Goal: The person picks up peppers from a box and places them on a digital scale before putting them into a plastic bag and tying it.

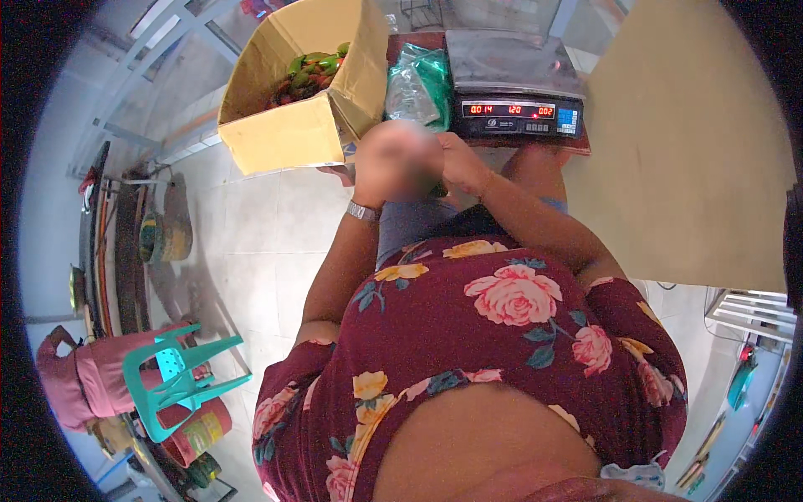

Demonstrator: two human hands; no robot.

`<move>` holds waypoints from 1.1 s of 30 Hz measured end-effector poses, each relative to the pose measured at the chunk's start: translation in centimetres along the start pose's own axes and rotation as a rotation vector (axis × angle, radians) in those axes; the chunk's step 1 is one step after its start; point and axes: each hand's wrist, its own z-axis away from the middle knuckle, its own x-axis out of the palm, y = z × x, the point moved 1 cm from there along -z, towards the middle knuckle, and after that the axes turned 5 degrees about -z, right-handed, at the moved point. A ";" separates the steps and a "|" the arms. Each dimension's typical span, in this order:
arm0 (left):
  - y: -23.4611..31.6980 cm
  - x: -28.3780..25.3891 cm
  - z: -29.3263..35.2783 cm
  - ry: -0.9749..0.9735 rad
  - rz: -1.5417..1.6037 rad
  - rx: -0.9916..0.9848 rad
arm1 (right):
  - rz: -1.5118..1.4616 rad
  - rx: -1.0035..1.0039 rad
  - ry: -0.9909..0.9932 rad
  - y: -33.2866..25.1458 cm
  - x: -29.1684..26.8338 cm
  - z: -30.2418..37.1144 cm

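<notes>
My left hand point(370, 177), with a metal-band watch on its wrist, meets my right hand point(463, 164) over my lap. A blurred patch covers most of the left hand and the space between the two, so its fingers are hidden. Bent inward, the right hand's fingers close at the edge of that patch; what they hold cannot be made out. Just beyond the left hand, a cardboard box point(280, 138) with raised flaps holds green and reddish-brown long produce point(309, 77), perhaps peppers. Clear and green plastic bags point(418, 88) lie past both hands.
A digital scale point(514, 63) with a lit red display stands at the table's back right. A large tan board point(686, 159) fills the right side. At lower left are a teal plastic chair point(180, 381), a red bucket point(194, 431) and a person in pink point(100, 381).
</notes>
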 end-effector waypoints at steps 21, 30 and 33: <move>2.4 -0.6 0.5 -0.287 0.016 -0.144 | 0.550 -0.558 0.062 -6.0 0.6 3.3; -0.5 0.7 0.4 -0.317 -0.370 0.030 | 0.529 -0.546 0.116 -8.8 -1.3 4.5; 0.2 1.8 0.5 -0.277 -0.418 0.246 | 0.320 -0.397 0.104 -8.7 -2.1 4.9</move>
